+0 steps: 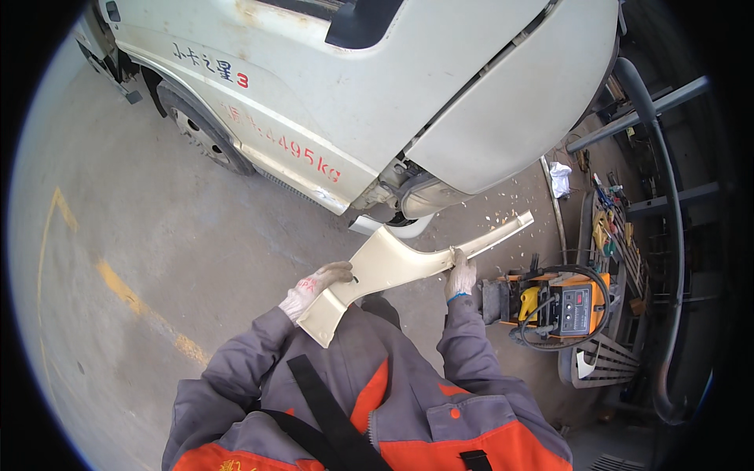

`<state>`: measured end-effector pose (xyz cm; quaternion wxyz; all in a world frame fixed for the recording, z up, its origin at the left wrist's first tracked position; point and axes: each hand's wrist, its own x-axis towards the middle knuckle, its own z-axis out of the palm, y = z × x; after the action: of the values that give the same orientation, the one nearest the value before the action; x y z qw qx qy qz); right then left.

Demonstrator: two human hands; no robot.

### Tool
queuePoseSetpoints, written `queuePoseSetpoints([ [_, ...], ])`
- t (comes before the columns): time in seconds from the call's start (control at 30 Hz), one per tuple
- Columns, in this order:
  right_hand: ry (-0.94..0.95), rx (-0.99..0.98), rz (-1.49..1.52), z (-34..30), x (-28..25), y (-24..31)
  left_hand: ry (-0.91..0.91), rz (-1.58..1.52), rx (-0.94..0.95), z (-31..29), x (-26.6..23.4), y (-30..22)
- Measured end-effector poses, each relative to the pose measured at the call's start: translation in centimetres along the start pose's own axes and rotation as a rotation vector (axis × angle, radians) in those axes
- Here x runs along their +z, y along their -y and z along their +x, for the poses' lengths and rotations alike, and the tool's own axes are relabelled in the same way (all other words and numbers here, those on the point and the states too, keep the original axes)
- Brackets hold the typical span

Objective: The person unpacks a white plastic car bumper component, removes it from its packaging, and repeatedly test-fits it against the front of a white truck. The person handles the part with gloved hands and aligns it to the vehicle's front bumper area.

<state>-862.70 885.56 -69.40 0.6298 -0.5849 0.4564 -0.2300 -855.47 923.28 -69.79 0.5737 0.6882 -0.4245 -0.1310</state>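
A long curved cream-coloured body panel (393, 263), wide at its left end and tapering to a narrow strip at the right, is held in front of my body. My left hand (318, 286), in a whitish work glove, grips the panel's broad left end; some of its fingers are hidden behind the edge. My gloved right hand (461, 276) is closed around the narrow arm of the panel. Beyond it stands a white truck cab (314, 94), with an open gap at its lower front corner where inner parts (400, 184) show.
To the right stands an orange-and-black machine (573, 308) with a looped cable. Tools lie on a slatted rack (613, 228) beyond it. Pale chips (514, 208) are scattered on the concrete floor. A bent metal pipe (667, 196) rises at the far right. The truck's wheel (196, 129) is at the left.
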Motion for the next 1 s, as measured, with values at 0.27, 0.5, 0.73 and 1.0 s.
queuePoseSetpoints([
  [0.27,0.107,0.130,0.091,1.8,0.6,-1.0,-0.179,-0.134,-0.187,0.2,1.9,-0.3],
  [0.5,0.193,0.217,0.082,4.2,1.8,-2.7,-0.338,-0.010,-0.288,2.9,2.0,-4.3],
  [0.73,0.230,0.249,0.065,6.4,3.8,-3.0,-0.361,-0.034,-0.573,7.3,-1.0,-6.4],
  [1.0,0.277,0.315,0.015,7.3,5.2,-1.9,-0.263,0.004,-0.735,10.7,-2.3,-8.2],
])
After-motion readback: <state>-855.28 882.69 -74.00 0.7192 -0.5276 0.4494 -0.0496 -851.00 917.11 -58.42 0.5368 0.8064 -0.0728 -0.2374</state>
